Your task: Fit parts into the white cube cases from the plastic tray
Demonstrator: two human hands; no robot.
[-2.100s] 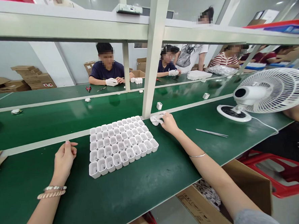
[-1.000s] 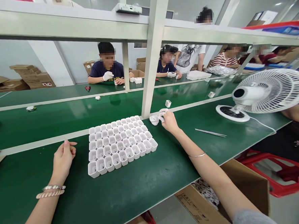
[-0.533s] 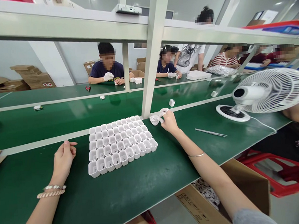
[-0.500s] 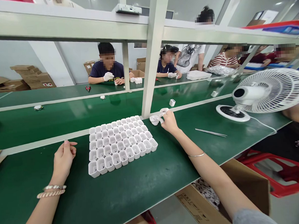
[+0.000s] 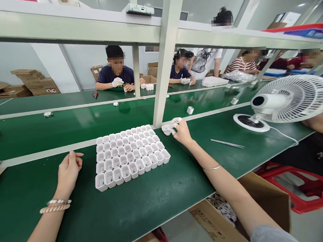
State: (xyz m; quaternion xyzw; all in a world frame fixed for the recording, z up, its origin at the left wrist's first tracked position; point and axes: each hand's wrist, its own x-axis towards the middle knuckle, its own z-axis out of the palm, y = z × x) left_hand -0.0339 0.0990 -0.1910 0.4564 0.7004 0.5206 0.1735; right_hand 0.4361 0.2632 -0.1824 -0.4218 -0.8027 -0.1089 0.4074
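Note:
Several rows of small white open-topped plastic cups [image 5: 132, 154] stand packed in a block on the green table in front of me. To the left of the block, apart from it, my left hand [image 5: 69, 169] is held over the table with loosely bent fingers and nothing in them. Beyond the block's right side, by the foot of the metal post, my right hand [image 5: 181, 130] pinches a crumpled white glove [image 5: 167, 129]. Part of the glove is hidden behind my fingers. Tweezers [image 5: 227, 143] lie on the table right of my right hand.
A white fan [image 5: 269, 101] stands at the right. The metal post [image 5: 162, 73] rises behind the cups to a shelf. On the green belt are a white cup [image 5: 190, 110] and small white pieces. An open carton [image 5: 264, 198] is below the table edge. Co-workers sit opposite.
The white cup and the small white pieces on the belt have shifted to the right. Both my hands stay almost where they were, the right one still on the glove.

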